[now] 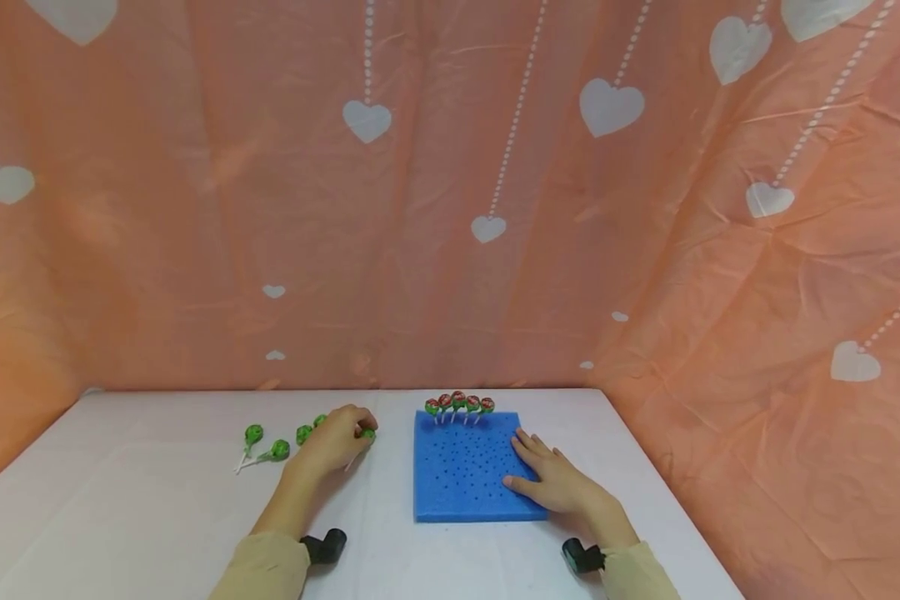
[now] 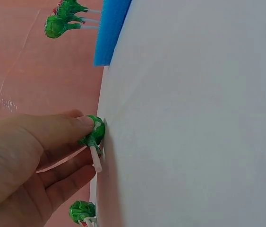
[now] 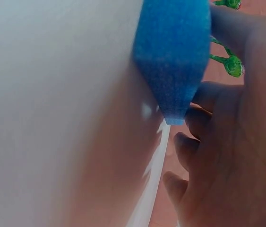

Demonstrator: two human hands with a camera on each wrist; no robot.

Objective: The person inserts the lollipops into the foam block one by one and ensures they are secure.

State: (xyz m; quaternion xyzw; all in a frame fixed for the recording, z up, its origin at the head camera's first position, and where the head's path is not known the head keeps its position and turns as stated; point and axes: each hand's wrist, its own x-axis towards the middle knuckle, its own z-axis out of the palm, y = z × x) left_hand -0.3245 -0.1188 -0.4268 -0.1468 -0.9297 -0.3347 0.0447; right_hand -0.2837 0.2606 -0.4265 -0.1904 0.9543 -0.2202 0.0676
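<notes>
My left hand (image 1: 337,439) pinches a green-wrapped lollipop (image 2: 95,131) by its head between thumb and fingers, its white stick pointing down and out. This hand is over the white table, left of a blue foam block (image 1: 457,467) dotted with small holes. Spread fingers of my right hand (image 1: 558,479) rest on the block's right side. Along the block's far edge several red-and-green lollipops (image 1: 458,402) stand upright in a row, sticks in the foam. In the right wrist view, the block's side (image 3: 173,71) shows beside the fingers.
Several loose green lollipops lie on the table to the left, among them one lollipop (image 1: 253,434) and another lollipop (image 1: 277,451) with crossing sticks. Behind the white table (image 1: 157,517) hangs an orange curtain (image 1: 420,317) with white hearts.
</notes>
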